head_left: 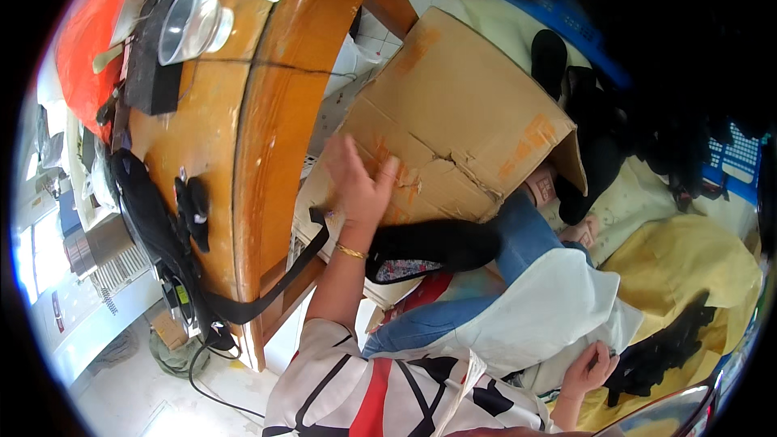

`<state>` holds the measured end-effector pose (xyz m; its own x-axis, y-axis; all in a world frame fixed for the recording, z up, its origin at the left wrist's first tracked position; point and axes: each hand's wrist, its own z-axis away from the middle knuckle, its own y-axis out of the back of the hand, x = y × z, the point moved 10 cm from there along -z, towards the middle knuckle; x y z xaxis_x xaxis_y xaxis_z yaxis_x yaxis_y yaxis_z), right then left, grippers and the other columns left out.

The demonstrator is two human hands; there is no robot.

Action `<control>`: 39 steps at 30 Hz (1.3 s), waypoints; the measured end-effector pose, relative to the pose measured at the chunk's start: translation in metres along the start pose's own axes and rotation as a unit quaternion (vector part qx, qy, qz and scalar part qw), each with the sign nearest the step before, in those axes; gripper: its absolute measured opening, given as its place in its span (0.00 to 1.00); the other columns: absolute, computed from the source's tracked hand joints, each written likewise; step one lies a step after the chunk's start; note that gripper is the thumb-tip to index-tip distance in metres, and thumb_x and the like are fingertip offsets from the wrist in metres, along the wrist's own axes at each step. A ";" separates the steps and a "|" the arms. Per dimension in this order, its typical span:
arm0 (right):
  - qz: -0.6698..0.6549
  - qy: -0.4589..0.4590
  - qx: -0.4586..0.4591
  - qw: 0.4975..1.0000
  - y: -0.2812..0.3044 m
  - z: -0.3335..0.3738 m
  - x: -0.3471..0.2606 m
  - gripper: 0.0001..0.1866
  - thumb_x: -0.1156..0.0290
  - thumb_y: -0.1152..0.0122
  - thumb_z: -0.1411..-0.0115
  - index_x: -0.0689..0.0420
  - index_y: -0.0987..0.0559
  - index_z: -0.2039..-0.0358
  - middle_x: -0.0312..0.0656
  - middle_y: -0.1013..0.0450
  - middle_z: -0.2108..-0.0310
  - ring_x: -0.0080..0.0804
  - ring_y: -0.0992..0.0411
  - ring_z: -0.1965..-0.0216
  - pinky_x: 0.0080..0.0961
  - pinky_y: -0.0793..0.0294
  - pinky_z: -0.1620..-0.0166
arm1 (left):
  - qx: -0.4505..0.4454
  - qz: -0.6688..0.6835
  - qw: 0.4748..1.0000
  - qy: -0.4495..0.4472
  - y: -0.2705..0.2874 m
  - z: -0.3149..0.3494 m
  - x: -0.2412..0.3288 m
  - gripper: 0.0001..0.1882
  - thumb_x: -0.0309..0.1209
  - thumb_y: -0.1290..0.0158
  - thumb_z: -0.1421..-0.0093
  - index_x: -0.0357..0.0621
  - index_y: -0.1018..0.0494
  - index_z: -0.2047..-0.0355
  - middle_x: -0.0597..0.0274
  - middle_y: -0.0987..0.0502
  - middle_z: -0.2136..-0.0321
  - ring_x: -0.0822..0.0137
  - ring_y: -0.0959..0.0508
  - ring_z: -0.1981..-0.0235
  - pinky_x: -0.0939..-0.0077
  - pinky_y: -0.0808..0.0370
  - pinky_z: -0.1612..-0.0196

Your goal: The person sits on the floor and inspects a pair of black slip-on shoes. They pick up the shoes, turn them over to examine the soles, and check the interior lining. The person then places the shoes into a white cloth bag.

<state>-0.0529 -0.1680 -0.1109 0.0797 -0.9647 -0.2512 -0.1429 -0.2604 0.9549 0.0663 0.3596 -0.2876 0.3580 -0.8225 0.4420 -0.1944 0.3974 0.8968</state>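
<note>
The left hand (356,182), fingers spread open, presses flat on the cardboard box (461,105) just right of the wooden surface (267,113) edge; the right hand (589,368) pinches white cloth (550,307) near.

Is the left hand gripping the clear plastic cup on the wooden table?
No. The left hand rests flat on the cardboard box, while the clear plastic cup lies apart on the wooden table.

Cardboard box (461,113) stands right of wooden table (243,137).
</note>
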 end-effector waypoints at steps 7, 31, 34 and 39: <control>0.011 -0.031 -0.036 0.999 -0.003 -0.008 0.001 0.07 0.87 0.43 0.43 0.66 0.24 0.63 0.50 0.32 0.66 0.42 0.32 0.69 0.31 0.30 0.66 | -0.038 0.001 0.986 0.161 -0.009 -0.061 -0.059 0.30 0.52 0.55 0.36 0.34 0.32 0.50 0.44 0.27 0.54 0.45 0.30 0.49 0.48 0.39 0.46; 0.020 -0.004 -0.084 0.996 -0.023 -0.050 -0.035 0.02 0.79 0.41 0.45 0.61 0.21 0.74 0.48 0.28 0.77 0.44 0.32 0.77 0.37 0.33 0.72 | 0.035 -0.066 0.990 0.119 -0.013 -0.054 -0.054 0.26 0.47 0.57 0.34 0.34 0.30 0.53 0.43 0.26 0.57 0.44 0.28 0.54 0.54 0.34 0.49; -0.024 -0.023 -0.098 0.995 -0.021 -0.023 -0.018 0.09 0.86 0.46 0.45 0.64 0.25 0.63 0.53 0.31 0.67 0.48 0.33 0.70 0.42 0.31 0.61 | 0.031 -0.019 0.990 0.137 -0.012 -0.054 -0.058 0.24 0.45 0.55 0.34 0.32 0.30 0.53 0.42 0.26 0.57 0.46 0.27 0.55 0.57 0.33 0.48; -0.035 -0.018 -0.085 0.996 -0.028 -0.045 -0.027 0.12 0.88 0.43 0.54 0.61 0.23 0.68 0.44 0.32 0.76 0.42 0.34 0.73 0.35 0.31 0.69 | 0.058 0.236 0.955 0.170 0.002 -0.015 -0.004 0.21 0.36 0.56 0.32 0.36 0.37 0.44 0.49 0.32 0.48 0.59 0.30 0.49 0.65 0.34 0.44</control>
<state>-0.0071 -0.1332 -0.1241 0.0471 -0.9460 -0.3208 0.0303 -0.3197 0.9470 0.0781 0.3695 -0.2868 0.4784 -0.3751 0.7940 -0.5005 0.6265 0.5975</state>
